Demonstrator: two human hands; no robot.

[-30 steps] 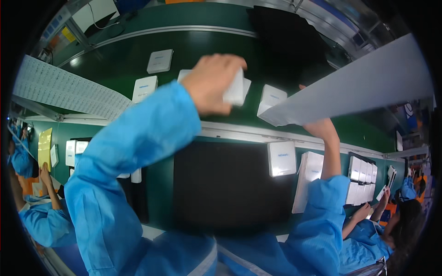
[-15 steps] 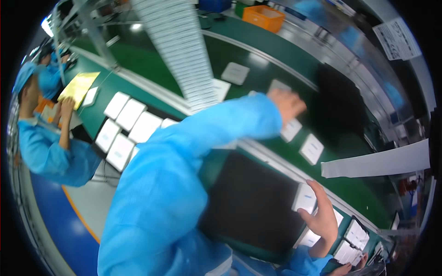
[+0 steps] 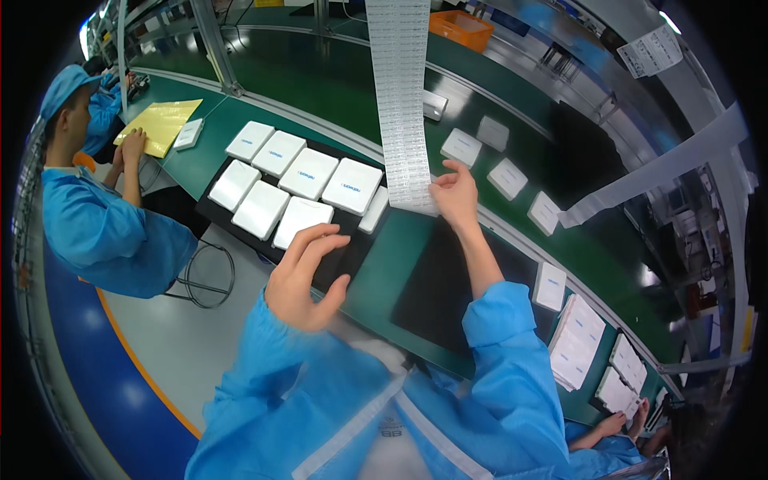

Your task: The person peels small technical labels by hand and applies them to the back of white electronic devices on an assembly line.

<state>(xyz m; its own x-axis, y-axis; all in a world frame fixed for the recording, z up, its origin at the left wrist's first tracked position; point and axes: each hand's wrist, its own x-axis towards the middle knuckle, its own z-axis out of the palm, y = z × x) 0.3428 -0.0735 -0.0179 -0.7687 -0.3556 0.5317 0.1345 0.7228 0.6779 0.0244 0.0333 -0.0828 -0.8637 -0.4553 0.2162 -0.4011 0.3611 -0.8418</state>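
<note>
My left hand point(image 3: 308, 276) hovers with fingers curved and apart, holding nothing. Just beyond its fingertips lies a flat white box point(image 3: 302, 223), one of several such boxes in two rows on a black mat point(image 3: 222, 216). My right hand point(image 3: 456, 196) is at the lower edge of a long hanging strip of small printed labels point(image 3: 404, 104), its thumb and a finger pinched on the strip's right side. Below the right wrist, a black mat point(image 3: 432, 280) lies on the green table point(image 3: 384, 260). Another white box point(image 3: 550, 286) sits at that mat's right end.
More white boxes point(image 3: 507, 178) lie on the green conveyor belt point(image 3: 576, 248) beyond a metal rail. A blank pale strip point(image 3: 640, 172) hangs at right. Stacked printed sheets point(image 3: 576, 340) lie near right. A co-worker in blue point(image 3: 112, 216) sits at left with a yellow sheet point(image 3: 164, 124).
My left hand has come back from over the belt to the boxes at left. My right hand has left the white box and moved up and left to the label strip. The view has shifted.
</note>
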